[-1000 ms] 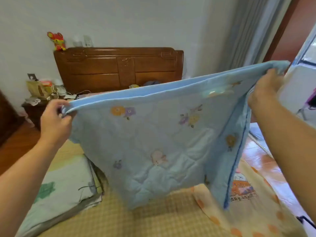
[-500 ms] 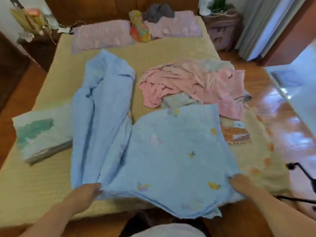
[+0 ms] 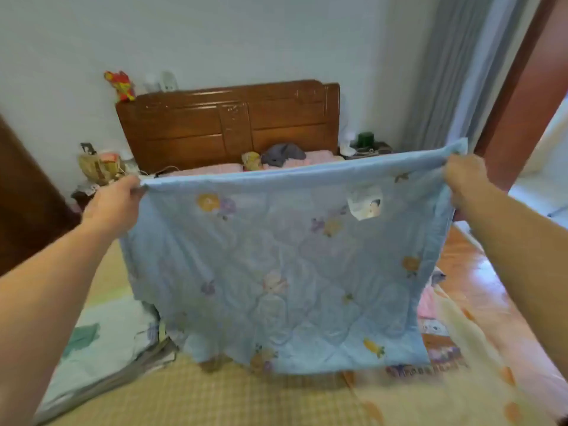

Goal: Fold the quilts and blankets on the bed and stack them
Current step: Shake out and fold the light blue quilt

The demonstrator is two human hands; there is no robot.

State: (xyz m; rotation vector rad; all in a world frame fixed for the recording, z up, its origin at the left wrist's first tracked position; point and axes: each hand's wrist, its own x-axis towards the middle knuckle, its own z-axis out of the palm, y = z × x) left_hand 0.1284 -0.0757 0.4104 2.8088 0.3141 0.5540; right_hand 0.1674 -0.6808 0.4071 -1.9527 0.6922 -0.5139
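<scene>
A light blue quilt (image 3: 285, 272) with small flower and animal prints hangs in the air in front of me, doubled over along its top edge. My left hand (image 3: 115, 206) grips its upper left corner. My right hand (image 3: 465, 179) grips the upper right corner, slightly higher. The quilt's lower edge hangs just above the bed (image 3: 215, 398), which has a yellow checked mat. A folded pale quilt with a green patch (image 3: 101, 336) lies on the bed at the lower left. A cream blanket with orange spots (image 3: 479, 379) lies at the lower right. The hanging quilt hides the middle of the bed.
A wooden headboard (image 3: 230, 124) stands against the far wall, with pink pillows (image 3: 307, 158) and a grey thing below it. Cluttered nightstands flank the bed at left (image 3: 98, 167) and right (image 3: 368, 146). Grey curtains (image 3: 455, 72) and wooden floor (image 3: 473, 272) lie to the right.
Half a second ago the blue quilt lay spread on the bed with both hands at its near edge. Now both hands hold it lifted and stretched taut in the air, and my view has risen.
</scene>
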